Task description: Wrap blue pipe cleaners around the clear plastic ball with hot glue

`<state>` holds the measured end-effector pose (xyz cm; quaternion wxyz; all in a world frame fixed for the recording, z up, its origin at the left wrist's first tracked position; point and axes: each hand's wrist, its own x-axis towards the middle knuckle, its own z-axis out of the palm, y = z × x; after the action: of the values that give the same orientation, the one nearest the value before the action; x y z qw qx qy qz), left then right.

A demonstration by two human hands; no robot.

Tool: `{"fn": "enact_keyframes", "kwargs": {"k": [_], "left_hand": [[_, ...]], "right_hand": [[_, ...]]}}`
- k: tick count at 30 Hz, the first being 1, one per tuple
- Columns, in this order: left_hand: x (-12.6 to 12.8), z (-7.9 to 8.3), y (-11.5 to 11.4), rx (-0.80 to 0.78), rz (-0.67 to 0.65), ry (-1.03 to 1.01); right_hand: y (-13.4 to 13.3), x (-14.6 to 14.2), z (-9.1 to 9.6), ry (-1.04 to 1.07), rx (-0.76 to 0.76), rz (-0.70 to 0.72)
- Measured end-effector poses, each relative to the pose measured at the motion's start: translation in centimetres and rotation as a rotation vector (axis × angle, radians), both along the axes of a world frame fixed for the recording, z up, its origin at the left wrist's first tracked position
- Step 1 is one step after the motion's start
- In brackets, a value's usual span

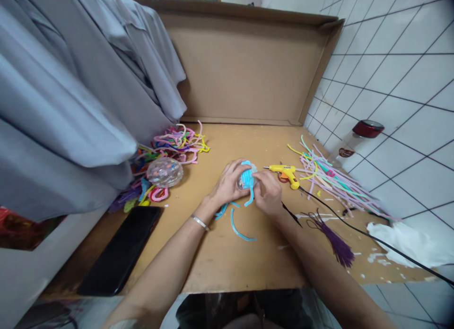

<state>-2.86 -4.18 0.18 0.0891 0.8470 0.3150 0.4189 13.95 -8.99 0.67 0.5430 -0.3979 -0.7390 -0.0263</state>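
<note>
My left hand (231, 180) is wrapped round a small clear rounded piece (242, 181), partly covered with rows of blue pipe cleaner (248, 174). One loose end of the blue strand hangs down its front. Close against the right side of that piece, my right hand (268, 191) has its fingers pinched together at the blue strand; the fingertips are partly hidden. Cut lengths of blue pipe cleaner (238, 232) lie on the table just below my hands. A yellow glue gun (288, 173) rests right of my right hand, its nozzle pointing left.
A phone (120, 251), a clear faceted ball (165, 172) and a tangle of coloured pipe cleaners (180, 142) are at left. On the right lie straight pipe cleaners (340, 180), a purple bundle (336, 241), white tissue (407, 244), a jar (354, 142) and the black cord (354, 224).
</note>
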Motion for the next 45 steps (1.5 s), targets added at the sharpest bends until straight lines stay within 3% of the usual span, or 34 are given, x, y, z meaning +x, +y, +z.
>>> {"fn": "enact_keyframes", "kwargs": {"k": [2, 7, 13, 20, 30, 38, 45], "left_hand": [[0.0, -0.1, 0.1, 0.011, 0.002, -0.003], [0.0, 0.1, -0.1, -0.006, -0.003, 0.023], [0.1, 0.4, -0.3, 0.004, -0.005, 0.038], [0.0, 0.2, 0.0, 0.006, 0.006, 0.039], [-0.1, -0.1, 0.2, -0.009, 0.005, 0.043], [-0.1, -0.1, 0.2, -0.025, -0.005, 0.025], [-0.1, -0.2, 0.3, -0.045, -0.005, 0.009]], "right_hand": [[-0.2, -0.1, 0.2, 0.116, -0.074, -0.050], [-0.6, -0.7, 0.9, 0.306, -0.421, -0.110], [-0.4, -1.4, 0.9, 0.361, -0.597, -0.091], [0.1, -1.0, 0.1, 0.359, -0.642, -0.057], [-0.2, -0.3, 1.1, 0.142, -0.603, -0.050], [0.1, -0.7, 1.0, 0.341, -0.713, 0.071], [0.1, -0.7, 1.1, 0.420, -0.725, 0.065]]}}
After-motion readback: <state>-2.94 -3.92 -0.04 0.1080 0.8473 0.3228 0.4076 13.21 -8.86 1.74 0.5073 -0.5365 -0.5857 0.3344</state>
